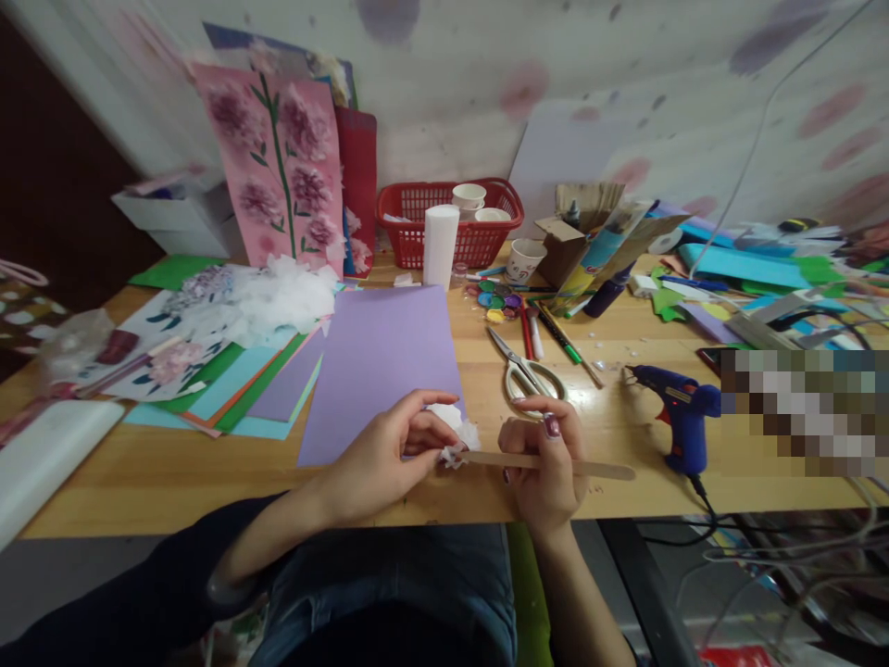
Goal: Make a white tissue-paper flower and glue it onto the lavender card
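Note:
Between the fingers of my left hand (379,459) is a small crumpled flower of white tissue paper (467,435), held over the near right corner of a purple paper sheet (389,361). My right hand (552,459) is closed around a flat wooden craft stick (514,459). The stick lies level, and its left end touches the tissue flower; its right end sticks out past my hand. Scissors (528,371) with pale handles lie just beyond my right hand. Some of my left fingers hide part of the flower.
A blue glue gun (684,408) with a cable stands at right. White tissue pieces (278,301) heap over coloured papers at left. Behind are a red basket (451,227), a white roll (440,245), a paper cup (526,261), paints (494,301) and a pink flower picture (274,167).

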The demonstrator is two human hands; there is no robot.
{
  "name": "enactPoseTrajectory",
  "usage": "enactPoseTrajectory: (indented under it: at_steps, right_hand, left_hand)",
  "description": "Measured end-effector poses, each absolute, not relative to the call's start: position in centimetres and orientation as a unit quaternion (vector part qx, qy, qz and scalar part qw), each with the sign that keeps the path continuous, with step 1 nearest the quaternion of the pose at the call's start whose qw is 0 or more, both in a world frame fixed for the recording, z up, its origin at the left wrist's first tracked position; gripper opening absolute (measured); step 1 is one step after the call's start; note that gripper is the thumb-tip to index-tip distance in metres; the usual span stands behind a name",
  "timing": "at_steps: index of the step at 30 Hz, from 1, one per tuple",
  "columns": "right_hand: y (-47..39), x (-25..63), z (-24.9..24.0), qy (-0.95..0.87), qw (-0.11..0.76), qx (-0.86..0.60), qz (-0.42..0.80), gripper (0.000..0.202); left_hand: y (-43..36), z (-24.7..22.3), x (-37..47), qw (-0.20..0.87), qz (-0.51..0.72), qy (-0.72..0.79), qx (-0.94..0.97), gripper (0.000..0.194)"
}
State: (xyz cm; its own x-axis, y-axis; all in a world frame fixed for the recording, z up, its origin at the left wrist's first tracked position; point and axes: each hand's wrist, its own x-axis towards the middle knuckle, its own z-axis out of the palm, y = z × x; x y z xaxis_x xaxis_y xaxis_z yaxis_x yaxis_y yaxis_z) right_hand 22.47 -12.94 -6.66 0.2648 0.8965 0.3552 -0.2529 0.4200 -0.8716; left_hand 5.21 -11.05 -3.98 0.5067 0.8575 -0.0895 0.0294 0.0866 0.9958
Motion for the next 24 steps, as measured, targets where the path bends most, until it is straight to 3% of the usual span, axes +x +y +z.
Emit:
enactPoseTrajectory:
  at_steps: [8,18,24]
  right_hand:
    - [-13.0,22.3,-6.6,-0.453,0.712,-0.363,0.395,0.02]
    - [-13.0,22.2,-6.2,-0.455,0.725,-0.37,0.361,0.019]
    - [-13.1,22.2,-6.8,-0.501,0.68,-0.408,0.346,0.022]
  left_hand:
    - [-11.1,-2.8,4.9,0.66,0.305,0.379,0.572,0.053]
    - [-10.4,-3.2,4.4,0.589,0.356,0.435,0.581,0.048]
    - [-9.7,-2.9,3.6,0.559,0.362,0.455,0.591,0.047]
